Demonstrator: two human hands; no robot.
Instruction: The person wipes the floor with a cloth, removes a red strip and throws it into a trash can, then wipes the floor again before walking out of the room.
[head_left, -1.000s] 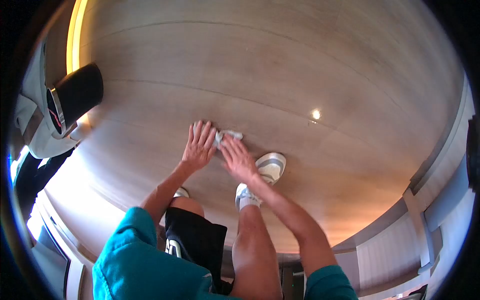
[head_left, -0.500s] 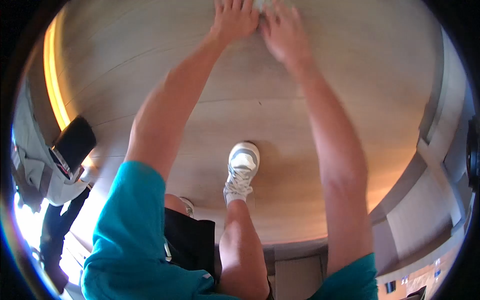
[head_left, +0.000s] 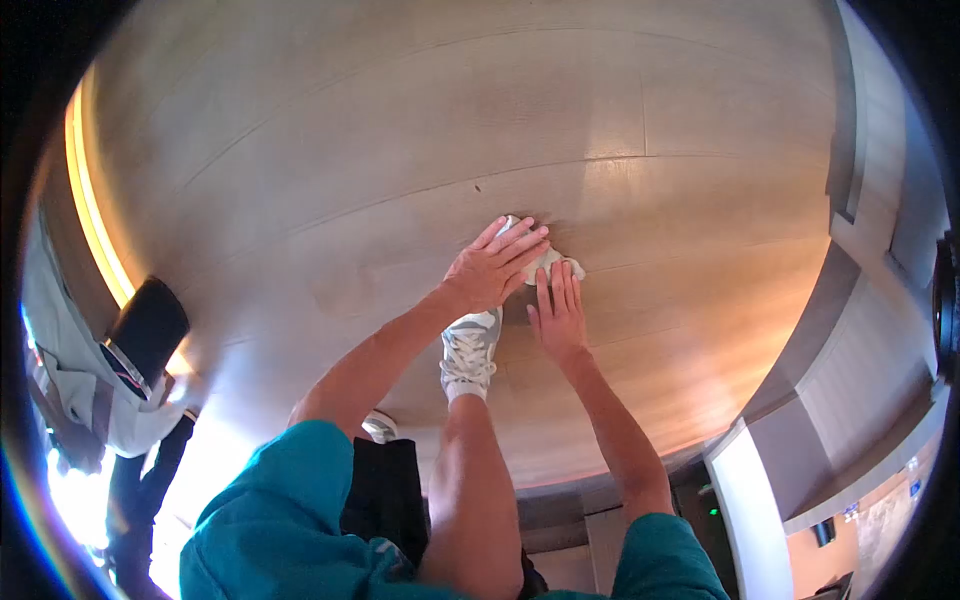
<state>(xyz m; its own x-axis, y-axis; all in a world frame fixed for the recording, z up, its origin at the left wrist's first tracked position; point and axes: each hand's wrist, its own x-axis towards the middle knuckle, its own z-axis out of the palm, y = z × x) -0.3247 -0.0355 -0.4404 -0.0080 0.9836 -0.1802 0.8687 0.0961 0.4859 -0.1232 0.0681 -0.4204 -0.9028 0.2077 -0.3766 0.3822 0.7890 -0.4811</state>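
Note:
A white cloth [head_left: 568,266] lies bunched on the wood-look floor [head_left: 400,120], partly covered by both hands. My left hand [head_left: 486,272] rests flat over its left part, fingers stretched out and slightly spread, just beyond the toe of my shoe. My right hand [head_left: 560,322] is lower and to the right, with straight fingers whose tips touch the cloth's near edge. Neither hand is wrapped around the cloth. Its middle is hidden under the left fingers.
My grey-and-white shoe [head_left: 468,355] stands right behind the hands. At left are a glowing light strip [head_left: 95,210], a black box-like object [head_left: 146,335] and a person's dark trouser leg [head_left: 150,500]. A pale built-in ledge [head_left: 850,360] curves along the right. One small dark speck [head_left: 478,188] marks the floor.
Both hands have come back from far ahead to close by my front shoe, bringing the cloth with them. The view has shifted, and more floor shows ahead.

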